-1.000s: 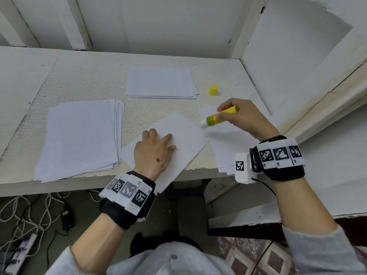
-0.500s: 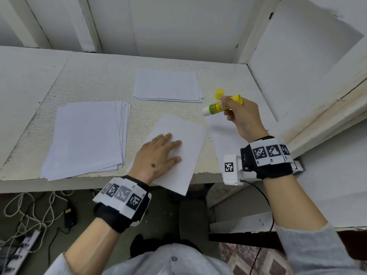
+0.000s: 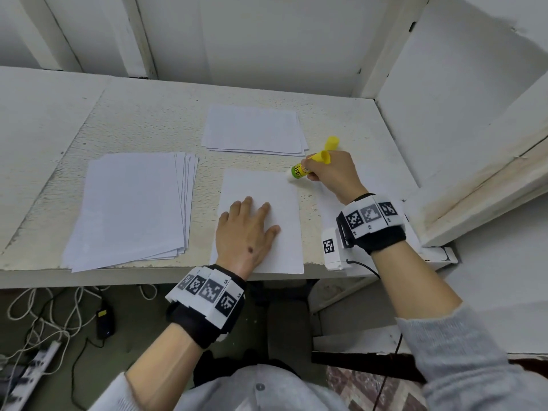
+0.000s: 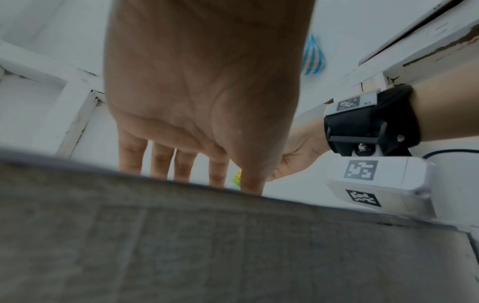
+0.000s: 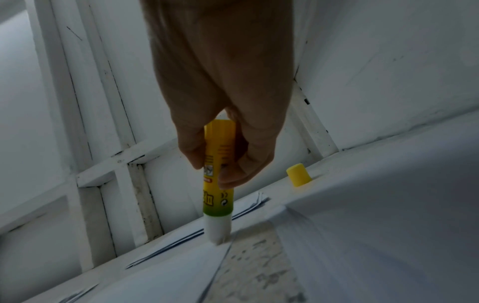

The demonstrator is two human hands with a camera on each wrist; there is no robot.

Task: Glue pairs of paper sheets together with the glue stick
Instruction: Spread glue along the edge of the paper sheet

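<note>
A single white sheet (image 3: 267, 188) lies squared at the table's front edge. My left hand (image 3: 246, 226) presses flat on its lower half, fingers straight (image 4: 160, 160). My right hand (image 3: 329, 170) grips the uncapped yellow-green glue stick (image 3: 308, 167), whose white tip touches the sheet's far right corner (image 5: 216, 233). The thumb and fingers curl round the stick's barrel (image 5: 220, 155). Its yellow cap (image 3: 331, 143) stands on the table just behind that hand (image 5: 298, 174). Another white sheet (image 3: 329, 209) lies under my right wrist.
A thick stack of white paper (image 3: 130, 206) lies at the front left. A smaller stack (image 3: 255, 129) sits at the back middle. White walls (image 3: 444, 99) box in the table at the back and right. Cables (image 3: 44, 315) lie on the floor below.
The sheet under my left hand has turned from a slant to square with the table edge. My right hand brought the glue stick down from the air onto the sheet's far right corner.
</note>
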